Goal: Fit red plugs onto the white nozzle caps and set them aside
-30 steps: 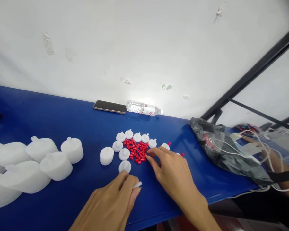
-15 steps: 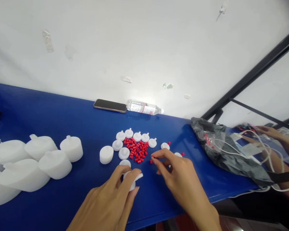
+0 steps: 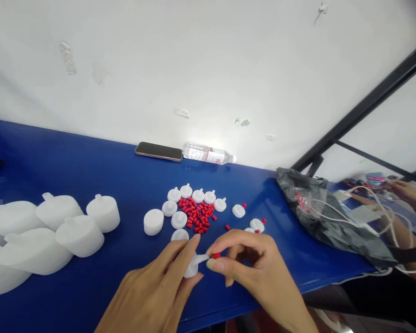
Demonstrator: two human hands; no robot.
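Observation:
In my left hand (image 3: 156, 282) is a white spouted cap (image 3: 192, 267), its narrow spout pointing right. My right hand (image 3: 254, 263) pinches a small red tip cap (image 3: 215, 255) between thumb and fingers, right at the end of that spout. Beyond the hands lies a heap of red tip caps (image 3: 199, 215). White spouted caps (image 3: 179, 220) curve around the left and far side of the heap. To the right of it lie a few white caps (image 3: 239, 211) with red tips on their spouts, some partly behind my right hand.
Stacks of white spouted caps (image 3: 79, 237) stand at the left of the blue table (image 3: 125, 185). A phone (image 3: 158, 151) and a clear bottle (image 3: 208, 153) lie along the wall. At right are a grey plastic bag (image 3: 319, 226), white cables and another person's hand (image 3: 405, 190).
My right hand has come from beside the red heap down and left to the spout, carrying a red tip cap. The white cap in my left hand has turned its spout into view.

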